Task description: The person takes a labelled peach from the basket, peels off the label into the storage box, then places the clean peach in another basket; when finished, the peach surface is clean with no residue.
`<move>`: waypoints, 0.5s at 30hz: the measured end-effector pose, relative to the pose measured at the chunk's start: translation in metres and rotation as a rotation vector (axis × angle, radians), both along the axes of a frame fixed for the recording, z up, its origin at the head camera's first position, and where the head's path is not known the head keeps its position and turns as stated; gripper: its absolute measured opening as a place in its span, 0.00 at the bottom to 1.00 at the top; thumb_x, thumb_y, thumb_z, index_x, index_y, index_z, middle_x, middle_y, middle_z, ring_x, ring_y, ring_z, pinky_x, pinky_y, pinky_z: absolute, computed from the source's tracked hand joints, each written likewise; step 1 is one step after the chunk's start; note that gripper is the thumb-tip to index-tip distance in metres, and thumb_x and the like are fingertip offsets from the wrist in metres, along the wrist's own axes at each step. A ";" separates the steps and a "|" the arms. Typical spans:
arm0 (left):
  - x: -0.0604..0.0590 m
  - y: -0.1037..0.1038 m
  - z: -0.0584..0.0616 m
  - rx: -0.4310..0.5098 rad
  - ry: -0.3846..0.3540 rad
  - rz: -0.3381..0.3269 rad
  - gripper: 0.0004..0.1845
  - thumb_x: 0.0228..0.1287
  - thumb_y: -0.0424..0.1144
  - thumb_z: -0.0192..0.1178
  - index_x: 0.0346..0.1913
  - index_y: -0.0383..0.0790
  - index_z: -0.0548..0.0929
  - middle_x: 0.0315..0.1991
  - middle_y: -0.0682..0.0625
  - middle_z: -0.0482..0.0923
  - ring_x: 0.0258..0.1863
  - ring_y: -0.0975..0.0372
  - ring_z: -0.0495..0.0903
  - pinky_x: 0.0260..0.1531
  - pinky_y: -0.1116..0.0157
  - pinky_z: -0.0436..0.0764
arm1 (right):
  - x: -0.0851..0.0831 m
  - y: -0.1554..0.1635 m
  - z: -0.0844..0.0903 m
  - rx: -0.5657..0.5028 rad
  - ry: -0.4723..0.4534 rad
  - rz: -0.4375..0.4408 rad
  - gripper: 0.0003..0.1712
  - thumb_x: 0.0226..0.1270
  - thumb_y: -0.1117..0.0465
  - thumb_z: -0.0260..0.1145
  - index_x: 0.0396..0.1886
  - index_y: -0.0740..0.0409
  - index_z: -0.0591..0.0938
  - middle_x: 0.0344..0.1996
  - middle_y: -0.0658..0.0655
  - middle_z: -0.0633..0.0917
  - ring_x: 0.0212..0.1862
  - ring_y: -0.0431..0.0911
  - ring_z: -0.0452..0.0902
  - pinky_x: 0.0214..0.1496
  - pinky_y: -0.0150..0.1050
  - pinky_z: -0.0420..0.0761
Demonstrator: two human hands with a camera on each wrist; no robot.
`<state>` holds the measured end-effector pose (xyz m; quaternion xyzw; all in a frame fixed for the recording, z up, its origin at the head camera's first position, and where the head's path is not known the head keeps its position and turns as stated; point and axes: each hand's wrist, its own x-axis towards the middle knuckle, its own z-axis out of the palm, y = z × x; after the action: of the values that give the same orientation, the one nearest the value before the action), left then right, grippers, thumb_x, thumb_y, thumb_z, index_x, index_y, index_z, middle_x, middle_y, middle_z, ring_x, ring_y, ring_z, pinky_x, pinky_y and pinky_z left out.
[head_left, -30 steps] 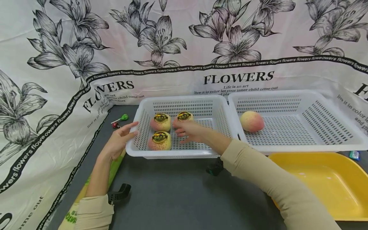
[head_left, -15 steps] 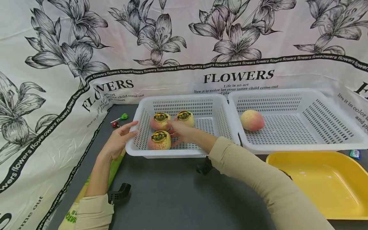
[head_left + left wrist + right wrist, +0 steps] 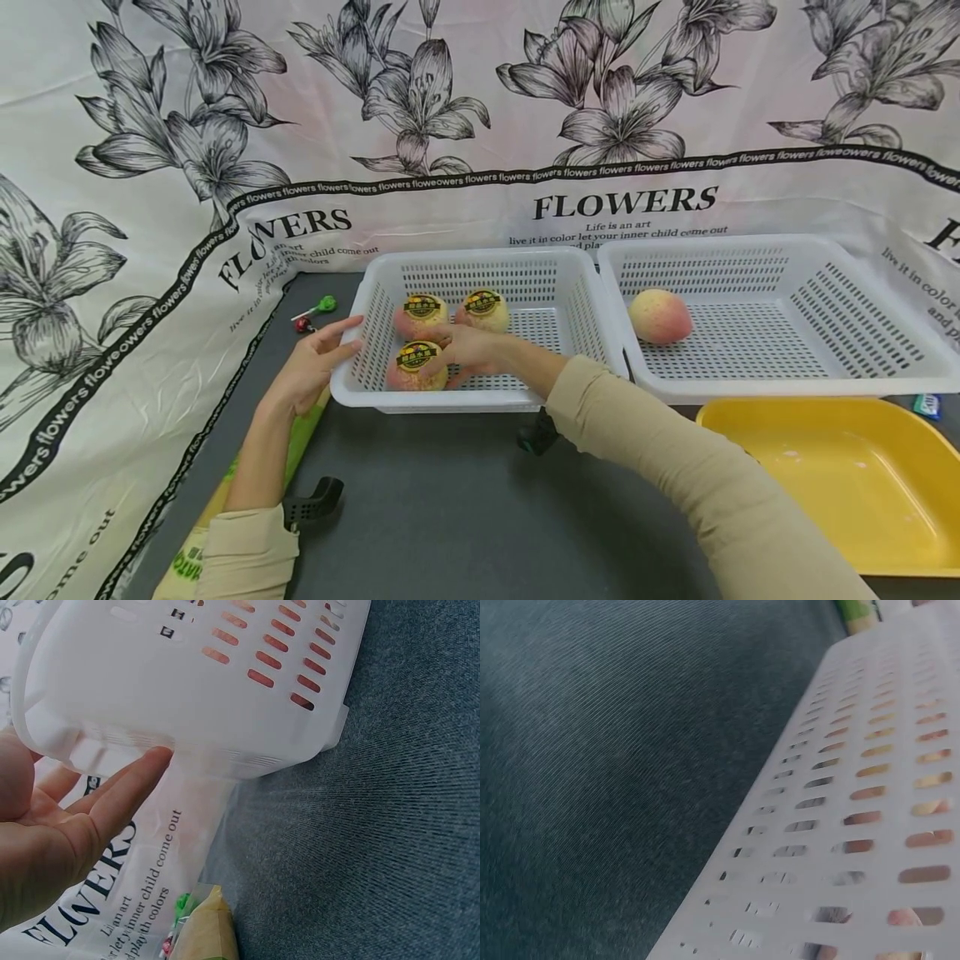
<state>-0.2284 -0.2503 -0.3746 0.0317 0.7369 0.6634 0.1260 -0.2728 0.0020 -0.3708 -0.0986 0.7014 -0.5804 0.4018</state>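
Note:
Three peaches with black-and-gold labels sit in the left white perforated basket (image 3: 480, 402). My right hand (image 3: 476, 350) is inside it, its fingers curved over the right side of the front peach (image 3: 408, 375). Just behind lie the back-left peach (image 3: 420, 313) and the back-right peach (image 3: 483, 309). My left hand (image 3: 311, 367) touches the basket's left end with extended fingers. In the left wrist view, a straight fingertip (image 3: 159, 754) meets the outer wall under the rim. The right wrist view shows mostly the basket's slotted wall (image 3: 862, 795), hiding most of that hand.
A second white basket (image 3: 757, 387) stands to the right, holding one unlabelled peach (image 3: 660, 317). In front of it is a yellow tray (image 3: 840, 467). Lollipops (image 3: 324, 304) and a green-yellow packet (image 3: 300, 442) lie at left. A flower-printed sheet (image 3: 450, 200) rises behind.
My right hand has moved left and toward me, from beside the back-right peach onto the front peach. My left hand stays at the basket's end.

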 end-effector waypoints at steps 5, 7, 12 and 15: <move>-0.001 0.000 -0.001 -0.023 -0.004 0.008 0.31 0.71 0.39 0.55 0.74 0.42 0.58 0.70 0.39 0.58 0.63 0.47 0.64 0.44 0.63 0.79 | 0.003 -0.002 -0.004 0.070 0.115 0.020 0.43 0.57 0.70 0.71 0.71 0.48 0.65 0.60 0.59 0.69 0.56 0.51 0.70 0.44 0.49 0.80; -0.001 0.000 0.000 -0.029 -0.006 0.009 0.31 0.71 0.39 0.55 0.74 0.42 0.58 0.70 0.39 0.57 0.63 0.46 0.64 0.44 0.63 0.79 | 0.004 -0.002 -0.006 0.085 0.156 0.028 0.43 0.57 0.69 0.71 0.71 0.48 0.65 0.59 0.59 0.70 0.55 0.51 0.71 0.43 0.48 0.81; -0.001 0.000 0.000 -0.035 -0.006 0.011 0.32 0.71 0.40 0.55 0.74 0.42 0.58 0.70 0.39 0.57 0.63 0.46 0.64 0.44 0.63 0.79 | 0.004 -0.003 -0.008 0.108 0.217 0.034 0.43 0.56 0.66 0.73 0.71 0.46 0.66 0.57 0.58 0.71 0.53 0.50 0.73 0.41 0.46 0.81; 0.000 0.000 -0.001 -0.036 -0.008 0.009 0.32 0.71 0.41 0.55 0.73 0.42 0.58 0.70 0.39 0.57 0.64 0.47 0.63 0.44 0.64 0.79 | 0.005 0.001 -0.004 0.075 0.234 0.001 0.43 0.54 0.66 0.74 0.69 0.46 0.67 0.57 0.57 0.72 0.51 0.50 0.74 0.41 0.46 0.81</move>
<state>-0.2286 -0.2505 -0.3756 0.0234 0.7483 0.6508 0.1264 -0.2678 0.0026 -0.3747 -0.1508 0.7647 -0.5381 0.3208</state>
